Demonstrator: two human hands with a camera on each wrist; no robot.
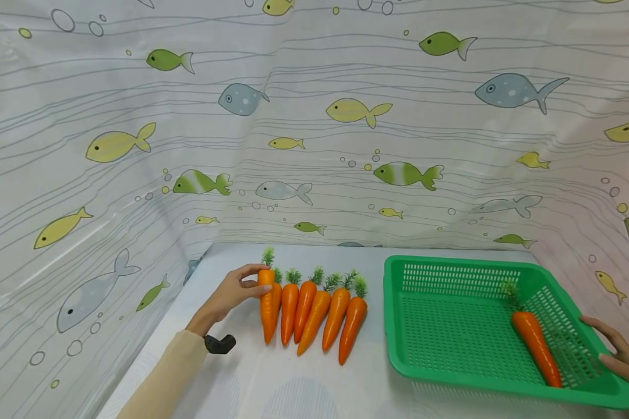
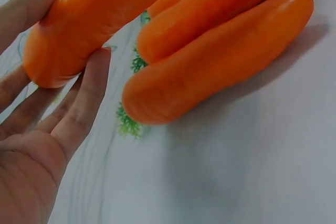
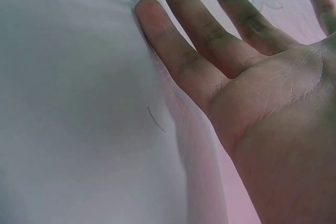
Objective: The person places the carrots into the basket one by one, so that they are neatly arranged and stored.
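Observation:
An orange carrot with a green leafy top is held by my left hand point(image 1: 238, 291) near its thick end, at the left of a row. In the left wrist view, thumb and fingers pinch that carrot point(image 2: 100, 19), lifted above its neighbours. Several more carrots point(image 1: 314, 320) lie side by side, leaves pointing away. At the right, my right hand point(image 1: 626, 361) touches the side rim of a green plastic basket point(image 1: 466, 378). Its fingers look mostly straight in the right wrist view, with the fingertips cut off at the top. One carrot point(image 1: 537, 346) lies inside the basket.
The white table point(image 1: 262, 378) meets a fish-patterned sheet point(image 1: 314, 145) that hangs at the back and both sides. A dark band point(image 1: 220, 344) sits on the left wrist. The basket stands right of the carrot row, with a strip of table between.

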